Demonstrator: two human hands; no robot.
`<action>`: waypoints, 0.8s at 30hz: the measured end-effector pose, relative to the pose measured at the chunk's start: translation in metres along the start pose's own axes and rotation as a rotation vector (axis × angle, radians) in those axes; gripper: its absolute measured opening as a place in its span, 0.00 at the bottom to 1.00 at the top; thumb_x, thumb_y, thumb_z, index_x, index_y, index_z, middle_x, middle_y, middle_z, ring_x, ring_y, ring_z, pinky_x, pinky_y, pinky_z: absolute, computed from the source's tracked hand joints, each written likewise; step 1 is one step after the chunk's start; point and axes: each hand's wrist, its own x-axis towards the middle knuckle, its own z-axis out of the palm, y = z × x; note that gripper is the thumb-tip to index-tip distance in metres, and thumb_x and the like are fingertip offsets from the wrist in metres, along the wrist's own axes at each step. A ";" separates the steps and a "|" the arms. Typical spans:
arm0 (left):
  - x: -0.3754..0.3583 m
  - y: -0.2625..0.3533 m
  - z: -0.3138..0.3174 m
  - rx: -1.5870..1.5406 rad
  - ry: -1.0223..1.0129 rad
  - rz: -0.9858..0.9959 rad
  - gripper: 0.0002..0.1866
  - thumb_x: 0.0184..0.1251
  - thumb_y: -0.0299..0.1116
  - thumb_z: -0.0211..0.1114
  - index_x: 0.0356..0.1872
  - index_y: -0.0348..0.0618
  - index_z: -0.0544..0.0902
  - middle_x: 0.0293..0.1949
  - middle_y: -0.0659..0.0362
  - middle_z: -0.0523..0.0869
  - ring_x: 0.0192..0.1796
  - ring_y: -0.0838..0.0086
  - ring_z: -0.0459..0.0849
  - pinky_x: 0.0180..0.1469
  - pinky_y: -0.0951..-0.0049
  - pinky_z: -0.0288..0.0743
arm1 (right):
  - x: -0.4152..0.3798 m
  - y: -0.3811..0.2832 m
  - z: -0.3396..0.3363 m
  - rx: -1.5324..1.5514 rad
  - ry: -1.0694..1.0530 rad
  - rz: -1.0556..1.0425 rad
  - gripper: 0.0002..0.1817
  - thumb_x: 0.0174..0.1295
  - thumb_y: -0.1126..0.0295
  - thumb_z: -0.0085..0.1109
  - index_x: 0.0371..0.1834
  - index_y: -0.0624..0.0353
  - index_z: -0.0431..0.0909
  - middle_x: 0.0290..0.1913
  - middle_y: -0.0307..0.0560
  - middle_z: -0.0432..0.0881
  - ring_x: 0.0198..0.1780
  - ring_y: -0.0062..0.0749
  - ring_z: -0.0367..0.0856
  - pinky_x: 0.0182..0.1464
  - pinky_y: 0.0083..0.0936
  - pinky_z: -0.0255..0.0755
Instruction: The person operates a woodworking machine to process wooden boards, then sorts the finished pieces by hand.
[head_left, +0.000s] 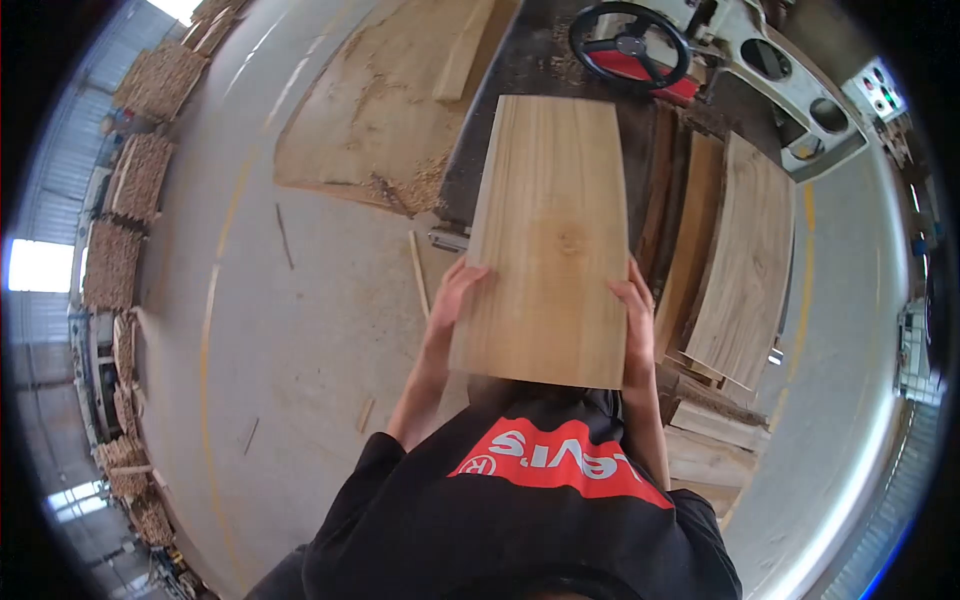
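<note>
**One pale board [545, 190] held between the left hand [460, 290] and the right hand [635, 300]**

The left hand grips one long edge of the board, its thumb on the upper face; the right hand grips the opposite edge at about the same level. Fingers beneath the wood are hidden. One knot [568, 240] shows between the hands, nearer the right.

Ahead of both hands, the board's far end covers part of the dark worktop [535, 70]; whether it touches there, I cannot tell.

Right of the right hand lies one grained plank [748, 260], beside narrower brown pieces [690, 240] too overlapped to count. Left of the left hand, four loose sticks [418, 272] lie on the floor [320, 330]. Ahead of that hand is one broad sheet [360, 120], cut off above, bearing one timber strip [465, 50].

Farther ahead of the right hand stand one black handwheel [630, 45] and one control panel [878, 90], its markings illegible.
</note>
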 end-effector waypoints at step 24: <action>-0.014 -0.037 0.026 1.283 -0.252 0.216 0.76 0.32 0.63 0.91 0.90 0.56 0.61 0.90 0.36 0.48 0.90 0.30 0.45 0.85 0.34 0.51 | 0.029 0.074 -0.054 -0.649 0.263 -0.387 0.39 0.78 0.77 0.64 0.90 0.59 0.61 0.60 0.44 0.88 0.50 0.17 0.83 0.50 0.19 0.77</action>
